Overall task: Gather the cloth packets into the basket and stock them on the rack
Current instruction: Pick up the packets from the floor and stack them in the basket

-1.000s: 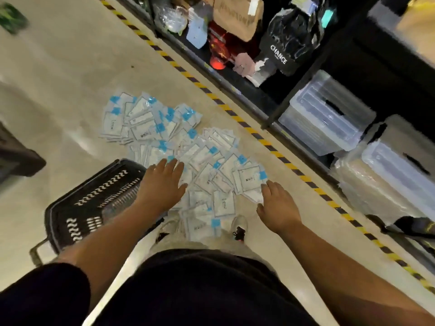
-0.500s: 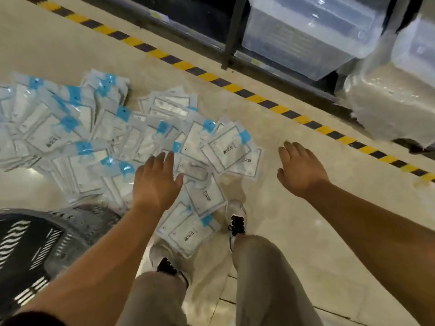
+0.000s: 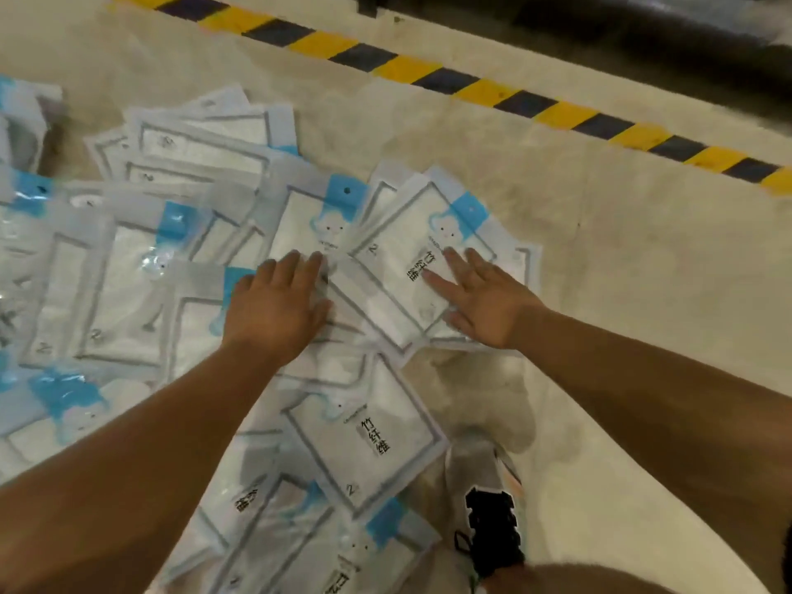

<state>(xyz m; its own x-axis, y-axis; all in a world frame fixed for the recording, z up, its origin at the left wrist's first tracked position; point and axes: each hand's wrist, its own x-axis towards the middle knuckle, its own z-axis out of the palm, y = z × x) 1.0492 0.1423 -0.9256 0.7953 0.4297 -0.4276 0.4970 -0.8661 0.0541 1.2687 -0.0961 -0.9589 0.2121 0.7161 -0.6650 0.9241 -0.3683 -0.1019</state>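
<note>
My left hand [image 3: 278,306] and right hand [image 3: 484,302] lie flat-fingered on cloth packets [image 3: 368,439]; bare floor [image 3: 621,233] stretches rightward to hazard tape [image 3: 471,87].

right hand [image 3: 488,306] onto packet [image 3: 403,246], left hand [image 3: 278,308] lowered

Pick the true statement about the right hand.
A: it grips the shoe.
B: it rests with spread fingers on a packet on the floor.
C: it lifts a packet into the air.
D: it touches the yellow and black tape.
B: the right hand lies with straight, spread fingers on a white packet at the pile's right edge, which lies flat on the floor.
</note>
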